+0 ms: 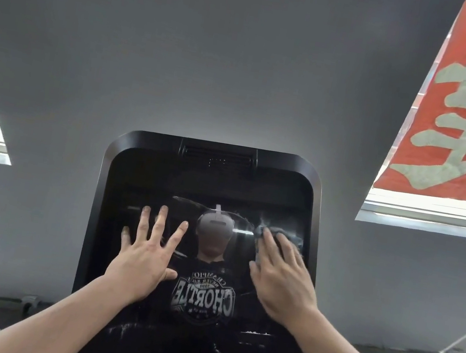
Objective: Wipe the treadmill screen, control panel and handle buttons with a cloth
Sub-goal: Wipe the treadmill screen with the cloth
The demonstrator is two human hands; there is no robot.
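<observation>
One treadmill screen (pixel 208 190), one grey cloth (pixel 266 231) under flat right hand (pixel 282 279), left hand (pixel 145 257) splayed flat on glass, two red banners (pixel 465 106)

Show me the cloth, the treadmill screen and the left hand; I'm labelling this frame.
cloth (pixel 266 230), head view, bunched edge above fingers.
treadmill screen (pixel 212 185), head view, bare upper glass.
left hand (pixel 145 257), head view, back of hand.

I see a glossy black screen (pixel 209 184), a grey cloth (pixel 268 231), a grey wall (pixel 215 51), and red banners (pixel 465 106) with pale lettering.
</observation>
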